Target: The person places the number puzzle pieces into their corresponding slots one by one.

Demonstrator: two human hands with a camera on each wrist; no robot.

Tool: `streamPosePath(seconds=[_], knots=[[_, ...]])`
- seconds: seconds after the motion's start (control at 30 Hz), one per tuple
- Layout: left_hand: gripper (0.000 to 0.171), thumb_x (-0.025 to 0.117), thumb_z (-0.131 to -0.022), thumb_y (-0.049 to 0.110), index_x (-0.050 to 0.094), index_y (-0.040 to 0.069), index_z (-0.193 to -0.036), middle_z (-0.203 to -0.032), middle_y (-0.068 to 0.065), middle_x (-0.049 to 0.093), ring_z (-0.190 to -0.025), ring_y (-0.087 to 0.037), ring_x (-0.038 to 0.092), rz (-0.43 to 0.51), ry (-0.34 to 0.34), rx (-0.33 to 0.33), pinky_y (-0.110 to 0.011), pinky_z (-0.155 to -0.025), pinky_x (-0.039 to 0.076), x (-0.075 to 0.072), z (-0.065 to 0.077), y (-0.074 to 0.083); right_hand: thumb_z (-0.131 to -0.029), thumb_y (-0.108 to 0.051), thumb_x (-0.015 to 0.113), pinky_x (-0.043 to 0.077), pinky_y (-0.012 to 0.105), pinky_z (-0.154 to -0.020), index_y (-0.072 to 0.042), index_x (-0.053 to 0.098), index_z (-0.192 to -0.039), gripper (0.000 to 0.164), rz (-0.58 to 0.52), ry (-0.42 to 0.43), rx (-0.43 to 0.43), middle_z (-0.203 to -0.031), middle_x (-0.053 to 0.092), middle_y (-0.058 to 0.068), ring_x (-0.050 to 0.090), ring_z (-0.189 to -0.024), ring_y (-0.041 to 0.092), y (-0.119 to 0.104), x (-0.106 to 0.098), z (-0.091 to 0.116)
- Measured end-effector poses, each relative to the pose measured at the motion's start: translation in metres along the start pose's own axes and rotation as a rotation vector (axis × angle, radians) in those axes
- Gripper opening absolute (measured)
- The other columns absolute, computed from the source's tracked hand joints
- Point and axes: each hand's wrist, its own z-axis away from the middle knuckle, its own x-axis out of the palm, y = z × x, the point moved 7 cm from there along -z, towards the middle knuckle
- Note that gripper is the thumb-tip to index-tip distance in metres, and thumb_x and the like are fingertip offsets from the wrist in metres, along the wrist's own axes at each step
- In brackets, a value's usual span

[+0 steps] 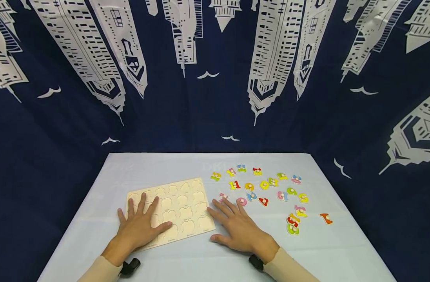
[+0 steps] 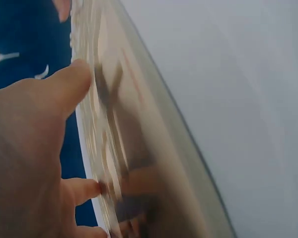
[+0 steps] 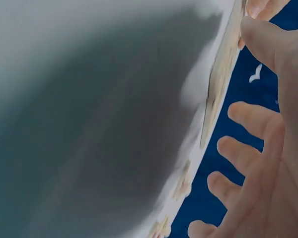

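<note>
A pale wooden puzzle board [image 1: 182, 200] with shaped recesses lies tilted on the white table. My left hand [image 1: 138, 225] is spread flat over the board's left half, covering several recesses. In the left wrist view, its fingertips [image 2: 92, 186] touch the board. Beside the board's right edge, my right hand [image 1: 241, 227] is spread with straight fingers and holds nothing. Its shadow falls on the table in the right wrist view. Just past the right fingertips lie a pink ring-shaped piece [image 1: 241, 201] and a red triangular piece [image 1: 263, 201].
Several more colourful knobbed letter pieces lie scattered over the table's right half, among them a yellow ring-shaped one [image 1: 264, 185]. A few overlap in a small pile [image 1: 293, 224]. An orange-red piece [image 1: 326, 218] lies apart at far right. Behind the table [image 1: 95, 219] hangs a dark blue curtain [image 1: 186, 117].
</note>
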Motion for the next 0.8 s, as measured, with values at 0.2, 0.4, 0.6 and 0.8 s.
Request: streamPosePath(seconds=[0.2,0.4,0.6,0.8], knots=[[0.118,0.073,-0.099,0.085,0.034,0.014,-0.184,-0.192,-0.036,0.009,-0.168,-0.083,0.001,0.009,-0.018,0.019,-0.1,-0.126,0.025,-0.008,0.003,-0.011,-0.114,-0.054,0.072,0.027,0.085,-0.139,-0.02,0.052,-0.177,0.075,0.027,-0.047,-0.095,-0.188,0.045,0.01,0.039,-0.175,0.047,-0.009,0.005,-0.006],[0.114,0.076,-0.099,0.082,0.039,0.014,-0.182,-0.191,-0.035,0.017,-0.165,-0.085,0.005,0.0,-0.008,0.075,-0.097,-0.126,0.031,-0.007,-0.009,-0.003,-0.112,-0.049,0.078,0.033,0.081,-0.139,-0.022,0.058,-0.172,0.069,0.085,-0.034,-0.077,-0.183,0.053,0.007,0.048,-0.171,0.041,-0.004,0.0,-0.006],[0.113,0.076,-0.099,0.082,0.039,0.015,-0.183,-0.192,-0.034,0.018,-0.166,-0.084,0.005,0.0,-0.02,0.119,-0.094,-0.133,0.024,-0.003,-0.028,0.01,-0.109,-0.046,0.082,0.036,0.078,-0.139,-0.022,0.066,-0.165,0.063,0.086,-0.005,-0.03,-0.176,0.061,0.007,0.054,-0.164,0.039,0.006,-0.004,-0.003],[0.112,0.077,-0.099,0.081,0.039,0.019,-0.183,-0.194,-0.029,0.016,-0.172,-0.076,0.005,0.029,-0.046,0.133,-0.091,-0.136,0.022,0.006,-0.041,0.028,-0.107,-0.043,0.087,0.038,0.074,-0.139,-0.02,0.074,-0.155,0.055,0.095,0.051,0.012,-0.164,0.069,0.007,0.061,-0.156,0.035,0.018,-0.011,0.004]])
